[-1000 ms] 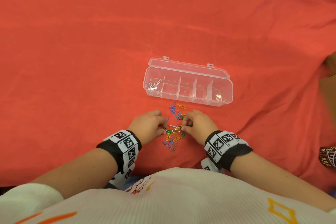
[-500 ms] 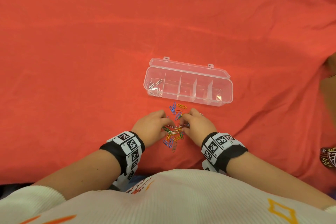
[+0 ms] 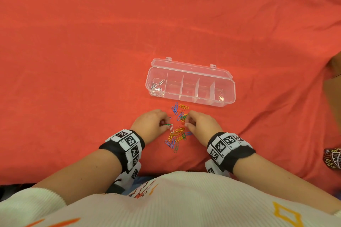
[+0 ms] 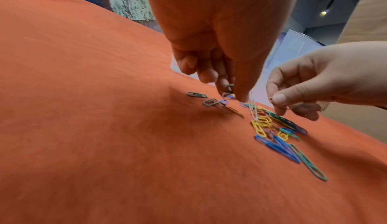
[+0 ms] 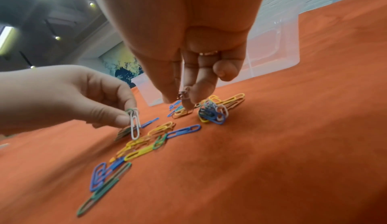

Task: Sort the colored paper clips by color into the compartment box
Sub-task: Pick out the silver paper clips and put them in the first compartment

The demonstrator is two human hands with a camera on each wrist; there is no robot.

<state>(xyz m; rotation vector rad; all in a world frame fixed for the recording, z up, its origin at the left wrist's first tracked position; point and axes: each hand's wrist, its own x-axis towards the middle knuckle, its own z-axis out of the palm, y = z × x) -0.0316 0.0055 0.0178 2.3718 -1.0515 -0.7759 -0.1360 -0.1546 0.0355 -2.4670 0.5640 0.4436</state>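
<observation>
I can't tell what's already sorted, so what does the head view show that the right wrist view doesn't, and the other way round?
Only the head view shows the whole compartment box with its dividers: white clips in the leftmost compartment, the others apparently without clips. Only the right wrist view shows the right hand pinching a small dark clip, and the left hand gripping a green clip together with the white clip. Both show the loose pile on the red cloth and the white clip hanging from the left hand.
</observation>
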